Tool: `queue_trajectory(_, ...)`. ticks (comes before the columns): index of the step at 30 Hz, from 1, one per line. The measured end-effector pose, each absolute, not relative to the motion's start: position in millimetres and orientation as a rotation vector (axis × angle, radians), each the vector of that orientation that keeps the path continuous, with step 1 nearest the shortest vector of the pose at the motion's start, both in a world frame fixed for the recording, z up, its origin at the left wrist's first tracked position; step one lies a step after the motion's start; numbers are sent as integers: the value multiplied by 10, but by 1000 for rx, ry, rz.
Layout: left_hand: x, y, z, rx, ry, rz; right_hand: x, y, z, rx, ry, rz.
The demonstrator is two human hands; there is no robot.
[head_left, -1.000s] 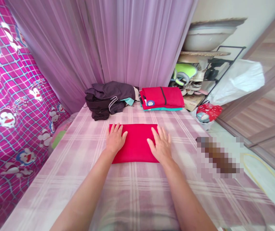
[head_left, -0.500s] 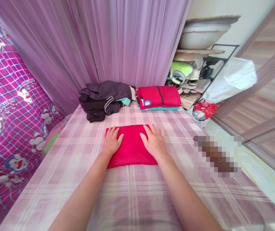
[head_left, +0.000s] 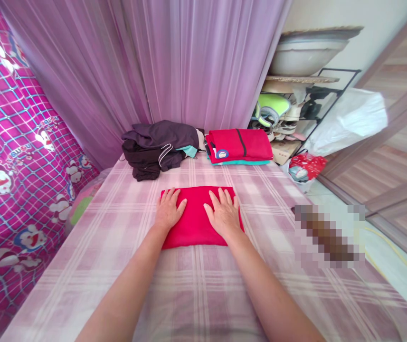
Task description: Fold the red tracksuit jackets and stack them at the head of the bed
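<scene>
A red garment (head_left: 196, 221), folded into a flat rectangle, lies on the plaid-covered table (head_left: 189, 294). My left hand (head_left: 169, 209) rests on its left side, fingers stretched out toward the far edge. On the right part of the garment my right hand (head_left: 222, 211) lies flat with its fingers spread. Neither hand grips anything. What kind of garment it is, I cannot tell in its folded form.
At the far edge sit a rumpled heap of dark clothes (head_left: 160, 145) and a folded red and teal stack (head_left: 256, 145). Beyond hangs a purple curtain (head_left: 196, 61). A shoe rack (head_left: 319, 114) and a white bag (head_left: 353, 118) stand right. A blurred brown object (head_left: 326, 235) lies near the right edge.
My right hand has shifted left, inward from the garment's right edge, which now shows beside it. My left hand stays on the left side. The whole view has moved slightly.
</scene>
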State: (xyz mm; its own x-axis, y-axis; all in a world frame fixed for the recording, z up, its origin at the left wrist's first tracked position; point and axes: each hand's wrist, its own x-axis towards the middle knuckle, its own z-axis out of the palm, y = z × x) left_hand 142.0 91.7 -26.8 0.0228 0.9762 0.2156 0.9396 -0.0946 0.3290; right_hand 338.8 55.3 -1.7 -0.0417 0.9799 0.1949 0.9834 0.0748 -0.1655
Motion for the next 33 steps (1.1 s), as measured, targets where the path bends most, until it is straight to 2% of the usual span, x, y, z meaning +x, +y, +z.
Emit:
queue_trajectory(11, 1501, 726, -63, 2282, 2121, 721, 3325, 360, -154, -1840, -2140, -14)
queue_trajectory(14, 1533, 492, -16, 2430, 1971, 798, 3326, 358, -148, -1834, -2132, -27)
queue_trajectory(20, 1568, 132, -203, 2530, 1770, 667, 3316, 342, -115, -1840, -2152, -24)
queue_trajectory(33, 1491, 128, -294, 2593, 1707, 712, 3632, 337, -357, -1562, -2074, -26)
